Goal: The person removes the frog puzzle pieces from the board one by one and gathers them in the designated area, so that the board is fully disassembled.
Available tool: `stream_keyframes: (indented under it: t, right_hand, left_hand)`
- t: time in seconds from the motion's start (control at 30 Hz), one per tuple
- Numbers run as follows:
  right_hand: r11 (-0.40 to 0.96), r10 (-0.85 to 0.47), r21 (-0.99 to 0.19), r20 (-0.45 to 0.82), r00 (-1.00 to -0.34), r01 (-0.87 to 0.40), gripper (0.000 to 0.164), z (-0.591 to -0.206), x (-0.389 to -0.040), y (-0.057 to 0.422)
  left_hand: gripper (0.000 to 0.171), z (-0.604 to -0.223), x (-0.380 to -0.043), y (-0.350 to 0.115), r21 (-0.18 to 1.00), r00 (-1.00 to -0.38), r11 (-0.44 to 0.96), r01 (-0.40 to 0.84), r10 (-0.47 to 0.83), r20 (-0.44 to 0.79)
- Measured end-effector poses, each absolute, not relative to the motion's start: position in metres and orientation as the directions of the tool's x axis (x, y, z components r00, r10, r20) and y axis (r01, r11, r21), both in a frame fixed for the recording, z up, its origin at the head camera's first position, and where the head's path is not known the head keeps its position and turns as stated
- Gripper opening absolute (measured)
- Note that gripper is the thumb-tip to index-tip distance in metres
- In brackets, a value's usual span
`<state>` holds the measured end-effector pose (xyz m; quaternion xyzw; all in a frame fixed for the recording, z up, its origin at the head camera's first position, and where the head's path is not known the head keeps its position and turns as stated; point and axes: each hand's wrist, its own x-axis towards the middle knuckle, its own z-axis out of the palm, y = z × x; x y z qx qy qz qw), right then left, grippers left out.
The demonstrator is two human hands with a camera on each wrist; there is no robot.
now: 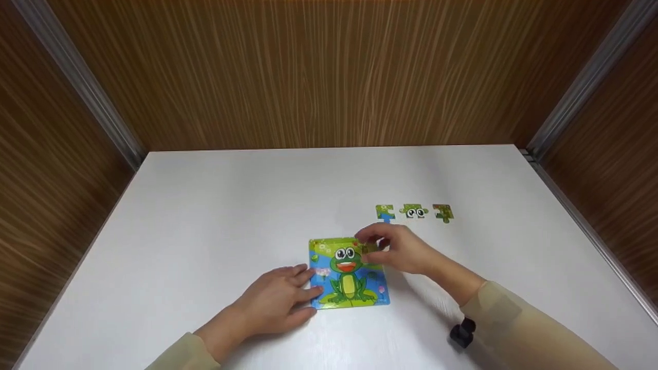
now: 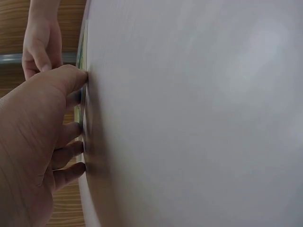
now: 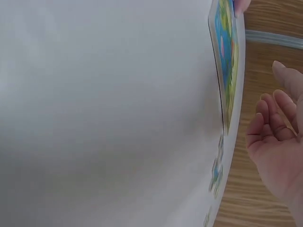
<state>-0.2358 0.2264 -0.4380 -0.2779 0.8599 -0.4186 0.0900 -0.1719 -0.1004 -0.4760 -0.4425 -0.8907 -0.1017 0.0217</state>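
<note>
A square frog picture puzzle board [image 1: 349,283] lies flat on the white table. My left hand [image 1: 275,302] rests along its left side, with extended fingertips on the edge and the thumb near the lower left corner. Over the upper right corner is my right hand [image 1: 403,250], thumb and forefinger apart; its right wrist view shows loosely curled fingers [image 3: 270,120] with nothing held. Beyond it, three loose puzzle pieces lie in a row: a green and blue one [image 1: 384,210], one with the frog's eyes [image 1: 414,211] and a dark green one [image 1: 444,211].
The white tabletop [image 1: 231,205] extends around the board. Wood-grain panels [image 1: 329,77] enclose the back and sides, with metal strips at the corners. A small black object [image 1: 462,334] sits by the right sleeve [image 1: 519,318].
</note>
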Motion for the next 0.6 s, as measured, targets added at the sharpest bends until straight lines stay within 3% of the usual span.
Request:
stream_keyframes:
  t: [0.33, 0.6]
  right_hand:
    - [0.517, -0.599, -0.779, -0.033, -0.8, -0.355, 0.042, -0.458, -0.235, 0.213]
    - [0.537, -0.611, -0.755, -0.041, -0.79, -0.376, 0.046, -0.462, -0.234, 0.21]
  left_hand:
    - [0.044, -0.474, -0.172, -0.099, 0.148, -0.601, 0.584, 0.798, 0.79, 0.123]
    - [0.044, -0.473, -0.172, -0.097, 0.123, -0.6, 0.588, 0.799, 0.793, 0.109]
